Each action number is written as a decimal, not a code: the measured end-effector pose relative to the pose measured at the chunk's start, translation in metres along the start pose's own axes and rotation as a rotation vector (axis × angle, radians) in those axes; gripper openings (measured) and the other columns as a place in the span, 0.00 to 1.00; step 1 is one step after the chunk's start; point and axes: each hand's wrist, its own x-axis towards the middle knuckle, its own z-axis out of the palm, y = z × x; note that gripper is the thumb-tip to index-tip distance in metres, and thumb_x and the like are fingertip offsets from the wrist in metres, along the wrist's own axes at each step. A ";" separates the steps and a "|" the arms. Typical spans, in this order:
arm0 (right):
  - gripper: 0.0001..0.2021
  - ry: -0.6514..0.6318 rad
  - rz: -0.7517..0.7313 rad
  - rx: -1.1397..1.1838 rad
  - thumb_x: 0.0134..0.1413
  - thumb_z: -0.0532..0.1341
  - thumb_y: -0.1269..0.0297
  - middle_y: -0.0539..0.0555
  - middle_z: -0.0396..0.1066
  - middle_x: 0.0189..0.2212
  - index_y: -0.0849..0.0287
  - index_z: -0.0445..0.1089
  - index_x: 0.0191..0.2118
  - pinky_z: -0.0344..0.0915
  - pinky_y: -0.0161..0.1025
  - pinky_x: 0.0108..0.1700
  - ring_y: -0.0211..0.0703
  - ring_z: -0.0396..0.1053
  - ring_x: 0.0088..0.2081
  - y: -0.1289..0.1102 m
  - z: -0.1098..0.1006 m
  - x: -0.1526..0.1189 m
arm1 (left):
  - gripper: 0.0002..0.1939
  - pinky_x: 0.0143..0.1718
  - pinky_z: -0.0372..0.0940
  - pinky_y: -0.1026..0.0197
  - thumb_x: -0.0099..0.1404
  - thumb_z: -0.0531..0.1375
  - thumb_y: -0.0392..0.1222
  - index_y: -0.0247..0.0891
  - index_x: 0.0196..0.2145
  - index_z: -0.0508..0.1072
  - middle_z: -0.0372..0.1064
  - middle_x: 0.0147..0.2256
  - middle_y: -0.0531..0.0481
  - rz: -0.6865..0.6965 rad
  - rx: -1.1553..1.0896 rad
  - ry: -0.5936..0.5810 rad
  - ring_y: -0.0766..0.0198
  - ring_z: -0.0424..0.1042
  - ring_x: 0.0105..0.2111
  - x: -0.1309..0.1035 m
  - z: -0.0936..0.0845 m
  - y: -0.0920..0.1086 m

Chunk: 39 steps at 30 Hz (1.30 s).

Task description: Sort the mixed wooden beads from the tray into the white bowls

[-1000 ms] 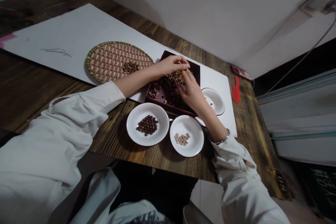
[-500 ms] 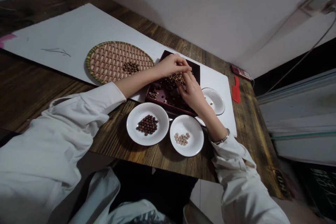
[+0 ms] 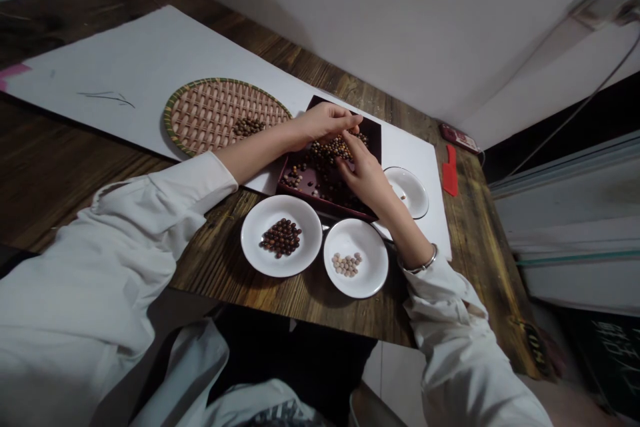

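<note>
Above the dark red box and its heap of mixed beads, the left hand pinches what looks like an orange bead. Close beside it, the right hand bends, thumb apart from fingers; whether it grips anything cannot be told. Left of the box lies a round woven tray bearing olive-brown beads. On the box's near side stand a wide bowl with dark brown beads and a smaller bowl with pale beads; right of the box is a third bowl.

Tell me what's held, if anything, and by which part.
The left hand seems to pinch a small orange thing, gripped part unclear; for the right hand, I can't tell.
</note>
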 end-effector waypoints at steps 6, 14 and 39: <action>0.22 -0.009 0.006 -0.052 0.64 0.53 0.64 0.67 0.61 0.62 0.67 0.60 0.61 0.61 0.53 0.64 0.55 0.61 0.63 0.001 0.004 -0.002 | 0.23 0.24 0.52 0.63 0.56 0.66 0.61 0.35 0.26 0.74 0.55 0.18 0.55 -0.019 0.046 -0.226 0.70 0.58 0.20 -0.006 -0.003 0.003; 0.17 -0.200 -0.044 -0.104 0.60 0.57 0.71 0.66 0.68 0.57 0.66 0.69 0.53 0.66 0.50 0.59 0.55 0.67 0.58 0.004 0.007 -0.002 | 0.12 0.26 0.57 0.59 0.48 0.71 0.49 0.38 0.24 0.79 0.61 0.16 0.51 -0.215 0.186 -0.466 0.62 0.64 0.21 -0.008 -0.005 0.001; 0.23 -0.257 -0.047 -0.182 0.60 0.62 0.59 0.67 0.65 0.59 0.64 0.67 0.58 0.64 0.55 0.59 0.59 0.65 0.59 0.001 0.007 -0.001 | 0.10 0.32 0.62 0.61 0.41 0.73 0.44 0.42 0.17 0.74 0.68 0.18 0.52 -0.173 0.153 -0.497 0.61 0.70 0.26 -0.018 -0.002 -0.012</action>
